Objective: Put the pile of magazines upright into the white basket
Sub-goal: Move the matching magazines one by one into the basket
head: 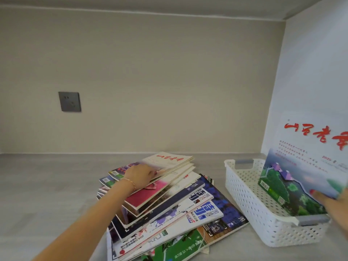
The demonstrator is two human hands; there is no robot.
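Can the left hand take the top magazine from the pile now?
Probably yes: the left hand already rests on the cream-covered top magazine of the slanted magazine pile, with nothing covering it.

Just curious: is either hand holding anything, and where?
The right hand grips a magazine by its lower corner. The left hand only rests on the pile.

The right hand (334,201) and the upright magazine (308,166) it holds are cut off by the right edge, while the left hand's (140,176) fingertips hide under the pile's (169,208) top magazine (169,162).
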